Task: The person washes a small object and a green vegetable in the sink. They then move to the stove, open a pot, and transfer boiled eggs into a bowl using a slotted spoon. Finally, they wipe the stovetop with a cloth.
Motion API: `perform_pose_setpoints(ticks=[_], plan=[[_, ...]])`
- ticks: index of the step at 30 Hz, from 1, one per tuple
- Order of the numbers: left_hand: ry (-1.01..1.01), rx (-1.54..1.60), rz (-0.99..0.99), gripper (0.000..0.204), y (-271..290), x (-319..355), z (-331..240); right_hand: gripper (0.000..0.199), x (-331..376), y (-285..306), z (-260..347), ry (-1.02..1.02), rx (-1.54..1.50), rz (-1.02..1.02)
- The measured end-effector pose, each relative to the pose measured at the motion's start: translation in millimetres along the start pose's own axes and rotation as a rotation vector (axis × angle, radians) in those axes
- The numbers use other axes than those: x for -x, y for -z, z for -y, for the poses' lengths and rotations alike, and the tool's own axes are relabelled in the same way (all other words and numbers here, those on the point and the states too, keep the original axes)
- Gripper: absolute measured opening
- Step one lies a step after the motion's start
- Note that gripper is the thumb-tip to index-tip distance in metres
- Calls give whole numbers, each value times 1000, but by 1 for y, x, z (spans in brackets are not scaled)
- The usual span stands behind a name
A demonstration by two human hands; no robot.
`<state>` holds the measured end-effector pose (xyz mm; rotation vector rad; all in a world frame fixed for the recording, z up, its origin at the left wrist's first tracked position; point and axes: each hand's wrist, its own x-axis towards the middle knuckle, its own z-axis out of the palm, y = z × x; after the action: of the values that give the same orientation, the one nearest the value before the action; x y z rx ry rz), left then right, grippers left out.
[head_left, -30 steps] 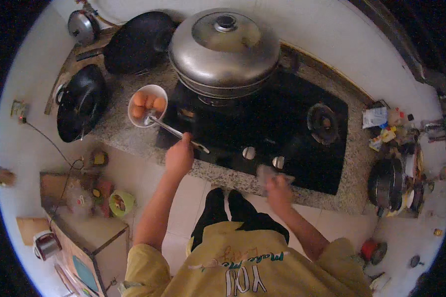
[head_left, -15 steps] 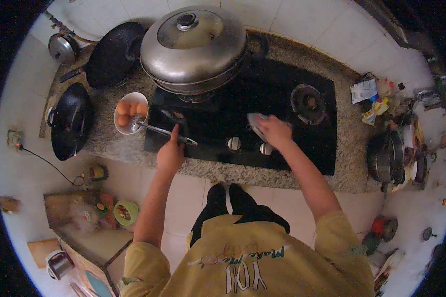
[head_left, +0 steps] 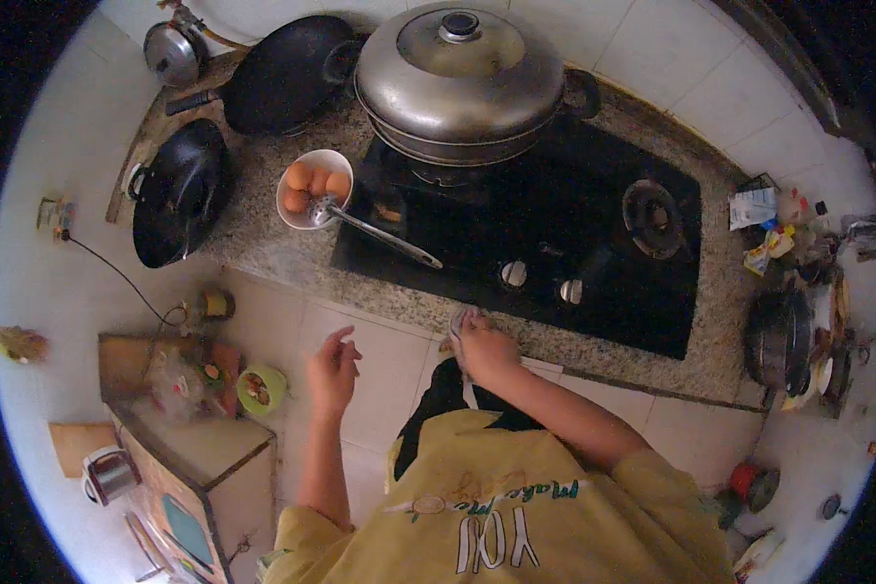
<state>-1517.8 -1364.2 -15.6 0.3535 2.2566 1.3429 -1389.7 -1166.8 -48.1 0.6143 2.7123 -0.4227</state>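
Observation:
My right hand is closed around a pale grey cloth, in front of the counter's near edge. My left hand hangs in the air over the floor, holding nothing, its fingers loosely bent and apart. A white bowl with several brown eggs stands on the counter, left of the black glass gas stove. The head of a metal slotted spoon lies in the bowl on the eggs. Its long handle reaches out over the stove's left front corner.
A big lidded steel pot sits on the left burner. Two black woks, one tilted and one behind it, occupy the left counter. Packets and a dark pot are at the right. A low cabinet stands lower left.
My left hand has left the spoon's handle and drawn back off the counter. My right hand has brought the cloth from the stove top to the near edge. The view has shifted.

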Motion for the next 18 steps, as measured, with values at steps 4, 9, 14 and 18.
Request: perform_pose_setpoints(ticks=[4, 9, 14, 18], plan=[[31, 20, 50, 21, -4, 14, 6, 38, -47, 8, 56, 152, -177, 165], [-79, 22, 202, 21, -20, -6, -4, 30, -79, -10, 78, 176, -629, -434], [-107, 100, 320, 22, -40, -12, -14, 36, 0, -13, -21, 87, -477, -408], [-160, 79, 446, 21, -66, -23, -18, 30, 88, -26, -130, -295, -263, -491]])
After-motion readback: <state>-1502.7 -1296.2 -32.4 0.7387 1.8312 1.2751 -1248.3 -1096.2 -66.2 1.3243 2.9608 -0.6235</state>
